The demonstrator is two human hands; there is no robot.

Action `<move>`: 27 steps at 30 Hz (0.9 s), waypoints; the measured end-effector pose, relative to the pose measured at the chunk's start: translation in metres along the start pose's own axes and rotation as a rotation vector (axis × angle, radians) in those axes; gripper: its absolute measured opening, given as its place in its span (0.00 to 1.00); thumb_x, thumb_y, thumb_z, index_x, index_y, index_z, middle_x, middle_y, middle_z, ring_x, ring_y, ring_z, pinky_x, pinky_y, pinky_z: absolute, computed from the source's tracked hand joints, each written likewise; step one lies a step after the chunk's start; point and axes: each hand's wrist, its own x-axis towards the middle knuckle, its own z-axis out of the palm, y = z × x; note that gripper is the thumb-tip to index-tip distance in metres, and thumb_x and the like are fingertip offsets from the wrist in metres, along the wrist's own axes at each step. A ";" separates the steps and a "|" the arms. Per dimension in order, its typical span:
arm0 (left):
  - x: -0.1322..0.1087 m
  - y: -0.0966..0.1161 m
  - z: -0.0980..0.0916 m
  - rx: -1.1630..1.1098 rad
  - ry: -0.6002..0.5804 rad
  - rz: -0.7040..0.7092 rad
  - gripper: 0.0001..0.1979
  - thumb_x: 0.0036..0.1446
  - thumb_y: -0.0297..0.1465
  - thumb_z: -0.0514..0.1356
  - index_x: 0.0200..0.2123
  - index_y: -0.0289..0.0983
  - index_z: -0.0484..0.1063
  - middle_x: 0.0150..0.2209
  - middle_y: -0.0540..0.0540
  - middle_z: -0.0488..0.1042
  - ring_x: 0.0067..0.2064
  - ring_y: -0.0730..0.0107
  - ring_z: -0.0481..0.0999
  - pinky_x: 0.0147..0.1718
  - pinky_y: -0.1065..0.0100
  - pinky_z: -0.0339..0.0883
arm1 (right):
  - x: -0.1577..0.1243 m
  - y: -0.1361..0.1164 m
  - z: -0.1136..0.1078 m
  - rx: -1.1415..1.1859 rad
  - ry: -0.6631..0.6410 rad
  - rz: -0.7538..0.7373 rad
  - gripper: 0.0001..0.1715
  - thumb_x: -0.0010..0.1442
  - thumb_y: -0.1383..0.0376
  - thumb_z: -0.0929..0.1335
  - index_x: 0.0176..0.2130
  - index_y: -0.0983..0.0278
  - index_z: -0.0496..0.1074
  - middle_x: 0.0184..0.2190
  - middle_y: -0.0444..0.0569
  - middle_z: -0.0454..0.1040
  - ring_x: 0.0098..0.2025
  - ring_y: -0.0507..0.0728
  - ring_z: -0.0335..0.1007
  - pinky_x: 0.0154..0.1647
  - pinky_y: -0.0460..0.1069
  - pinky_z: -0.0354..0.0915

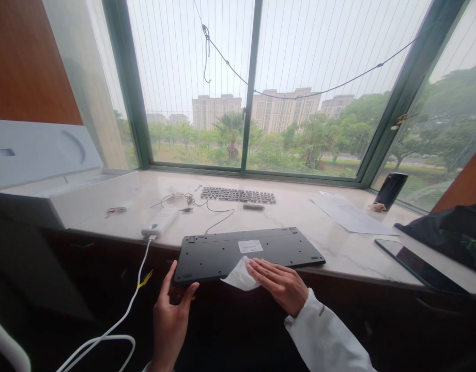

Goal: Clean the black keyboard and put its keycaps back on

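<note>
While face-down, keyboard (pixel 245 253) at both hands (pixel 171 325) (pixel 278 285)

right hand (pixel 278 285) presses white tissue (pixel 240 275) on upside-down black keyboard (pixel 245 253).

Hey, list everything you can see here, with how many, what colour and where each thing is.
marble windowsill: one, cream, under the window
upside-down keyboard: one, black, front edge of the sill
wipe: one, white, on the keyboard
keycap panel: one, dark grey, back of the sill
corded device: one, white, left of the keyboard
sheet of paper: one, white, right of the keyboard
tablet: one, black, right front of the sill
fabric bag: one, black, far right
left hand: one, at the keyboard's left end
right hand: one, pressing the wipe
</note>
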 end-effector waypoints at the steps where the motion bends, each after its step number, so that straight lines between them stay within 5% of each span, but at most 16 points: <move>1: 0.000 0.000 0.000 -0.001 0.002 0.004 0.42 0.47 0.47 0.67 0.64 0.47 0.59 0.51 0.44 0.75 0.39 0.60 0.79 0.42 0.59 0.75 | -0.002 0.000 0.000 -0.003 0.023 -0.029 0.33 0.66 0.77 0.57 0.66 0.58 0.55 0.59 0.46 0.66 0.61 0.53 0.62 0.62 0.49 0.63; 7: 0.001 0.004 0.000 0.025 0.016 0.000 0.43 0.46 0.48 0.68 0.64 0.45 0.60 0.47 0.43 0.77 0.39 0.56 0.79 0.44 0.55 0.74 | -0.017 -0.009 -0.002 0.058 0.144 -0.014 0.28 0.67 0.74 0.58 0.62 0.58 0.63 0.56 0.48 0.71 0.58 0.55 0.66 0.57 0.50 0.68; 11: 0.000 0.006 0.000 0.019 0.016 -0.007 0.42 0.46 0.48 0.68 0.63 0.46 0.60 0.45 0.45 0.77 0.38 0.59 0.79 0.42 0.57 0.75 | -0.031 -0.005 -0.025 -0.027 0.284 0.296 0.24 0.65 0.71 0.58 0.49 0.58 0.77 0.55 0.48 0.72 0.54 0.57 0.72 0.52 0.49 0.72; 15: 0.000 0.003 -0.001 0.037 0.009 -0.005 0.42 0.47 0.48 0.67 0.64 0.47 0.59 0.44 0.46 0.78 0.34 0.62 0.79 0.40 0.59 0.74 | -0.043 0.026 -0.059 -0.292 0.302 0.638 0.24 0.62 0.72 0.57 0.35 0.56 0.79 0.56 0.42 0.72 0.54 0.59 0.72 0.51 0.51 0.73; 21: 0.000 0.003 0.000 0.048 0.018 0.005 0.40 0.48 0.48 0.66 0.64 0.49 0.59 0.48 0.47 0.76 0.35 0.63 0.79 0.42 0.59 0.73 | -0.067 0.082 -0.062 -0.334 0.123 0.682 0.26 0.56 0.76 0.56 0.39 0.62 0.78 0.53 0.49 0.75 0.57 0.60 0.70 0.56 0.56 0.70; 27: -0.001 0.003 0.000 0.023 0.005 -0.012 0.42 0.47 0.48 0.67 0.64 0.48 0.59 0.45 0.46 0.77 0.33 0.64 0.79 0.40 0.60 0.74 | -0.063 0.067 -0.039 -0.112 0.011 0.620 0.25 0.61 0.69 0.58 0.52 0.65 0.75 0.55 0.51 0.73 0.59 0.59 0.67 0.61 0.57 0.65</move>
